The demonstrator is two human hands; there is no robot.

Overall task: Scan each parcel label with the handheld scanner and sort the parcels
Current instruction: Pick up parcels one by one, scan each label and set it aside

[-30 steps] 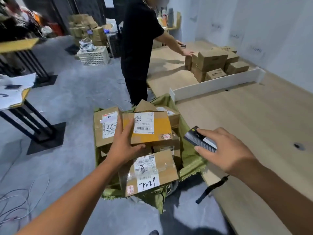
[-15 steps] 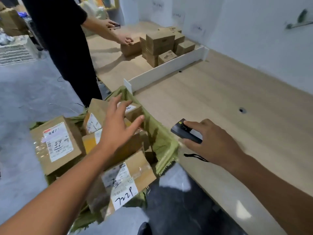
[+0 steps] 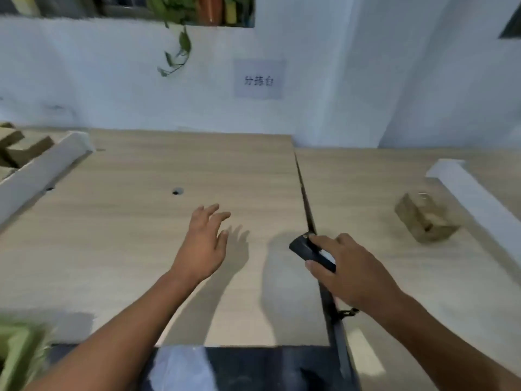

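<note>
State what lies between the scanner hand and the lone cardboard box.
Only bare wooden tabletop separates the right hand from the cardboard box, head view.

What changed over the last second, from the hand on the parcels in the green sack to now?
The view swung right, onto the wooden table. The left hand came off the parcels and hovers open and empty. The green sack is now at bottom left. Unchanged: the right hand holds the scanner.

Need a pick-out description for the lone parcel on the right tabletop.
Start at the dark seam splitting the wooden tabletop. On the right half, just before the white divider, sits one small brown cardboard parcel. It stands alone, skewed; the other boxes cluster at far left.
</note>
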